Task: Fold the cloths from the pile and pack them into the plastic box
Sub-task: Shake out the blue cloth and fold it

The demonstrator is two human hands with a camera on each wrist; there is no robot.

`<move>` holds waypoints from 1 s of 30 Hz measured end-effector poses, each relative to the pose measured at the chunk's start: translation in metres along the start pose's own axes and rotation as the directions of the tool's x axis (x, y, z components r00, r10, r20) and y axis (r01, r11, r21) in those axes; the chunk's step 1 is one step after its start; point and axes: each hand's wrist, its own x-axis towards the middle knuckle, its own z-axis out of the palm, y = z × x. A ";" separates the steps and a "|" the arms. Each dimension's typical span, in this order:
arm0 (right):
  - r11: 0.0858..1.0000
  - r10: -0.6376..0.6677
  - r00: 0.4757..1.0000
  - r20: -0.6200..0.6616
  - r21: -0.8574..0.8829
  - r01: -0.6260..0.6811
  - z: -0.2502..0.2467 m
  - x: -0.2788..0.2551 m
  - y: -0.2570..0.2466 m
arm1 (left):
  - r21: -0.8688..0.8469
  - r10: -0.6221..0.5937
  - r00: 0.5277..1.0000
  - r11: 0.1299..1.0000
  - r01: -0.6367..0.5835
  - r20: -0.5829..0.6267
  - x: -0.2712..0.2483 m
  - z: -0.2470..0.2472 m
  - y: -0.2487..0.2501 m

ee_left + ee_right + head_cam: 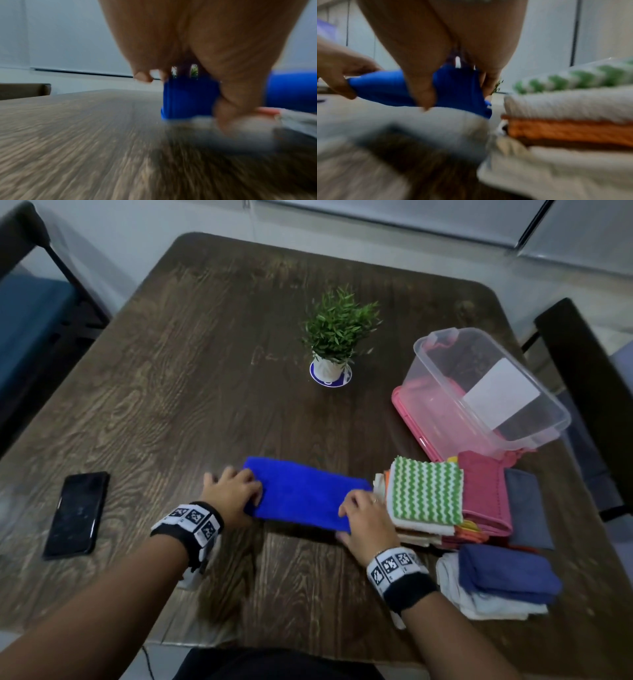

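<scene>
Blue terry cloth (301, 494) lay folded into a long strip low in the centre of the head view, on the wooden table (205, 354). Its long axis ran left to right, dipping slightly toward the right, where it ended beside the pile of cloths (428, 494). My left hand (233, 494) pinched the left end, fingers curled over the edge; my right hand (366, 515) gripped the right end likewise. I judged the next fold wanted both ends kept taut and the corners matched squarely. At right stood the plastic box (534, 392), well apart.
</scene>
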 end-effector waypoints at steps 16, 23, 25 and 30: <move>0.603 0.685 0.703 0.189 0.395 -0.693 0.044 0.010 -0.017 | -0.293 0.173 0.982 0.945 -0.144 0.075 0.026 0.059 0.006; 0.421 0.702 0.672 0.235 0.625 -0.658 0.024 -0.006 -0.003 | -0.502 0.210 0.975 0.853 -0.144 0.078 0.034 0.055 0.027; 0.381 0.711 0.677 0.191 0.705 -0.598 0.012 -0.011 0.003 | -0.610 0.257 0.963 0.776 -0.158 0.078 0.033 0.048 0.046; 0.507 0.584 0.807 0.086 0.738 -0.446 -0.004 -0.002 -0.016 | -0.957 0.101 0.958 0.135 0.255 0.270 0.033 0.033 0.063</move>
